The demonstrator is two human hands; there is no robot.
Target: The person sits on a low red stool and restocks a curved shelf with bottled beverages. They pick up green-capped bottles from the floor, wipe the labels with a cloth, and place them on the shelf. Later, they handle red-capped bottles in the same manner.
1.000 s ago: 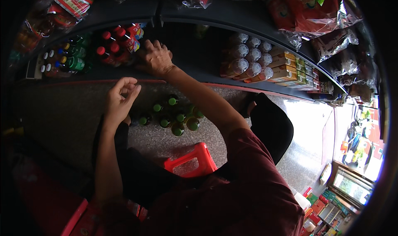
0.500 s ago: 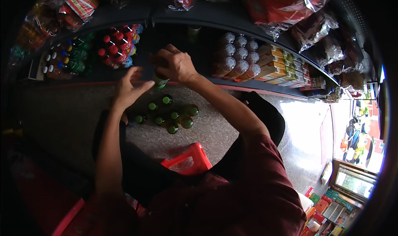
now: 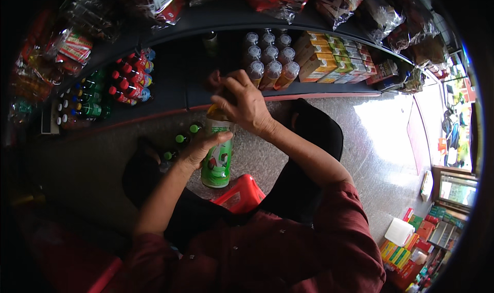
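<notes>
My left hand (image 3: 201,148) is closed around a bottle (image 3: 218,162) with a green label, its thumb across the front. The bottle is tilted slightly, base toward me. At its upper end is my right hand (image 3: 245,101), fingers bent over the neck. A dark reddish-brown, cloth-like piece (image 3: 213,81) shows at the right fingertips; its exact kind is unclear. The bottle's top is hidden by that hand. Behind my left hand, several green-capped bottles (image 3: 182,138) stand on the floor, partly covered by the held bottle and hand.
A dark low shelf (image 3: 170,95) runs ahead, holding red-capped bottles (image 3: 131,82), clear-capped bottles (image 3: 270,61) and juice cartons (image 3: 319,56). Bagged goods (image 3: 280,0) lie on the shelf above. A red stool (image 3: 242,192) sits between my legs. Stacked boxes (image 3: 401,252) are at lower right.
The held bottle has come nearer me from the shelf edge, and my left hand has gone from spread to closed around it. My right hand has moved nearer and right.
</notes>
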